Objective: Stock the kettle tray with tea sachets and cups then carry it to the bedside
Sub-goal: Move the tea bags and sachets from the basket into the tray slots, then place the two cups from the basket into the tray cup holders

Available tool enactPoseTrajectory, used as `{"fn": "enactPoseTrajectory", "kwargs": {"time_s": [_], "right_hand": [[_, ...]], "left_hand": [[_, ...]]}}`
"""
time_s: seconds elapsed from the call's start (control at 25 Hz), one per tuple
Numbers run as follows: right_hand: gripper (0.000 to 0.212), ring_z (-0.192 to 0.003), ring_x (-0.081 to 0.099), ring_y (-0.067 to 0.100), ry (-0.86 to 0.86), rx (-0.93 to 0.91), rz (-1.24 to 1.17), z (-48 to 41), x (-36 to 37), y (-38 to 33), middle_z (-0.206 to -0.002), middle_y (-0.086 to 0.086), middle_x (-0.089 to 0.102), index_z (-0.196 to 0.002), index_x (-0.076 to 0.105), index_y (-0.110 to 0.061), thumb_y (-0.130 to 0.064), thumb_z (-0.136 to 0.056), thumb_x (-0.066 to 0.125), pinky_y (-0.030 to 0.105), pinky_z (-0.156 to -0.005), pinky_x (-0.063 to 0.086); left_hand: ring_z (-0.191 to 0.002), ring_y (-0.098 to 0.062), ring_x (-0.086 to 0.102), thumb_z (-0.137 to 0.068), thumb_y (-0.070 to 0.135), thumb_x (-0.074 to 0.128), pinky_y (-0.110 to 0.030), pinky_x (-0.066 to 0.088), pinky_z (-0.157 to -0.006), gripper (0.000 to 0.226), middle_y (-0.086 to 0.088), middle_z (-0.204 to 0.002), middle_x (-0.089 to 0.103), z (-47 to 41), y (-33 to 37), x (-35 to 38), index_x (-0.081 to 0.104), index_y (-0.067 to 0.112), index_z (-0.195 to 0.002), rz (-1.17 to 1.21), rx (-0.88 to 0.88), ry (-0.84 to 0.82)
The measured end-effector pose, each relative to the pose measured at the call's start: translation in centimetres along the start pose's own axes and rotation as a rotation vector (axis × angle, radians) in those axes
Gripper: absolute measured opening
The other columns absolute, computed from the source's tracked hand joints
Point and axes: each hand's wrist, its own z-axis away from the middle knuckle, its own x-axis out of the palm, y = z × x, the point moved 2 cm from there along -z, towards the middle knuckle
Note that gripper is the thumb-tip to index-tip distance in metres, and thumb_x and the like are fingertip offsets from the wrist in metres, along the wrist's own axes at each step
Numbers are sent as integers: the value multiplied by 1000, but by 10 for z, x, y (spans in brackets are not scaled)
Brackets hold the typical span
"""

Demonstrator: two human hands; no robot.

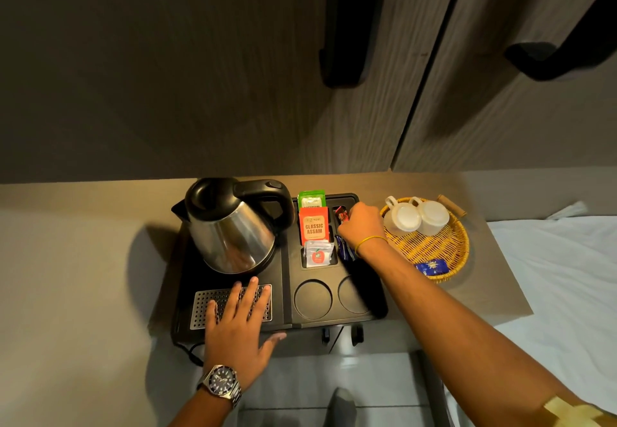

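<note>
Two cups (415,216) wait upturned in the basket (434,253), right of the tray (287,293). Your left hand (238,323) lies flat and open, steadying the tray; your right hand (362,226) pinches a red sachet (340,214) beside the Assam packet (314,225). Seat it upright.

**Surroundings of the tray**

A round wicker basket (434,246) is seen just to the right of the right hand (362,226), set on a wooden top (484,286). Beyond both hands, two wood-grain cupboard doors (233,76) are seen, each fitted with a long black handle (340,42). Further right of the basket, a white sheet (561,259) is spread. A black cord (187,350) is looped just left of the left hand (238,323), below the edge of the top. A steel wristwatch (222,381) is worn behind that hand, and a thin yellow band (370,241) behind the right one. Pale floor tiles (367,383) are seen between the two forearms.
</note>
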Motion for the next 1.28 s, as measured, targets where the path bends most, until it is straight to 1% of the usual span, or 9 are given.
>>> {"fn": "enactPoseTrajectory", "kwargs": {"time_s": [0.16, 0.24, 0.36, 0.52, 0.6, 0.68, 0.84, 0.96, 1.28], "right_hand": [[18, -84, 68, 39, -44, -9, 40, -3, 9, -3, -105, 22, 78, -96, 75, -6, -20, -84, 73, 32, -66, 44], [10, -80, 65, 37, -54, -28, 62, -3, 10, -2, -103, 21, 77, -87, 71, -11, -20, -85, 72, 32, -65, 43], [17, -84, 70, 39, -46, -81, 108, -2, 6, 0, -96, 22, 77, -72, 66, -9, -18, -87, 68, 32, -65, 41], [17, -94, 70, 45, 36, -158, 131, -5, -23, 14, -97, 25, 74, -82, 71, -6, -20, -87, 63, 37, -67, 46], [30, -107, 69, 42, 97, -161, 205, -5, -44, 29, -113, 22, 74, -108, 77, -5, -24, -88, 64, 42, -84, 55], [45, -119, 64, 38, 112, -146, 329, -6, -59, 45, -125, 16, 71, -127, 72, -13, -29, -86, 64, 44, -97, 52], [61, -129, 56, 37, -8, -113, 547, -7, -67, 68, -135, 13, 61, -137, 61, -23, -39, -78, 70, 53, -106, 42], [75, -135, 52, 39, -97, -121, 604, -8, -63, 75, -141, 14, 59, -144, 51, -25, -37, -76, 79, 61, -109, 39], [63, -120, 61, 44, -7, -147, 515, 2, -81, 67, -127, 18, 62, -135, 53, -20, -32, -78, 78, 51, -99, 49]], "left_hand": [[-148, -30, 41, -80, 83, 45, -66, 37, -110, 92, -1, -166, 36, 0, 0, 1, 35, 32, -157, -8, 9, 15], [-148, -30, 42, -80, 83, 47, -66, 38, -109, 93, -2, -165, 36, 0, 0, 1, 37, 32, -156, -11, 11, 19], [-149, -30, 40, -80, 83, 46, -66, 36, -110, 93, -1, -166, 34, 0, -1, 3, 35, 32, -157, -12, 10, 16], [-149, -29, 38, -81, 83, 45, -66, 33, -111, 92, 0, -167, 32, 0, -1, 4, 35, 32, -157, -8, 22, 19], [-149, -29, 39, -80, 82, 46, -66, 32, -111, 92, 0, -167, 32, 0, -1, 4, 35, 33, -157, -6, 25, 28], [-149, -30, 39, -79, 83, 46, -67, 33, -110, 93, 0, -167, 33, 1, -2, 4, 36, 33, -157, -9, 26, 36], [-148, -30, 40, -78, 84, 43, -68, 35, -106, 95, -1, -166, 34, 0, -3, 6, 36, 32, -157, -24, 34, 46], [-149, -29, 38, -77, 84, 44, -68, 35, -106, 95, 1, -167, 32, -2, -2, 6, 36, 33, -157, -25, 32, 46], [-150, -29, 37, -80, 84, 44, -66, 32, -108, 94, 1, -168, 29, -2, -2, 7, 33, 33, -158, -16, 30, 38]]}}
